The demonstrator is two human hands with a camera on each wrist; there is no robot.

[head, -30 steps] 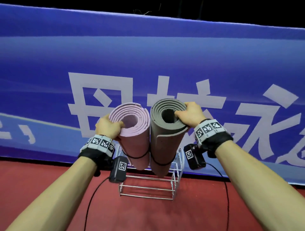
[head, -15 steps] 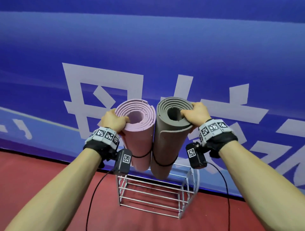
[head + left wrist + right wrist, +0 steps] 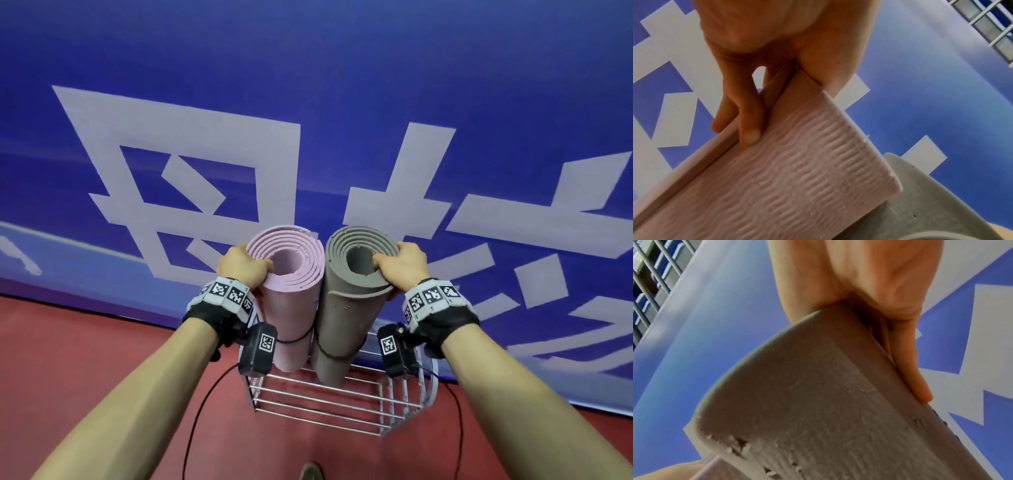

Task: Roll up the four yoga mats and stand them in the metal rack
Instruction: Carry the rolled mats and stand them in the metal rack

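The pink mat (image 3: 291,294), rolled into a spiral and bound by a thin black cord, stands upright in the left hand (image 3: 241,269), which clamps its top rim, thumb over the end and fingers (image 3: 748,123) down the outer side. Touching it on the inner side, the grey mat (image 3: 346,308), rolled and corded likewise, hangs from the right hand (image 3: 402,267), thumb hooked into its hollow core. Below both grips their lower ends reach the wire top of the metal rack (image 3: 342,401); whether they rest on its floor cannot be told.

Only the left wrist view shows the pink foam's wavy ribbed skin and its loose outer flap edge under the fingertips. Only the right wrist view shows the grey foam's fine straight ribbing and a torn, crumbled edge.

Both forearms reach forward, wrists level, knuckles up.

Beyond the grips hangs a blue banner (image 3: 342,85) with pale characters; beneath lies red floor (image 3: 102,359).
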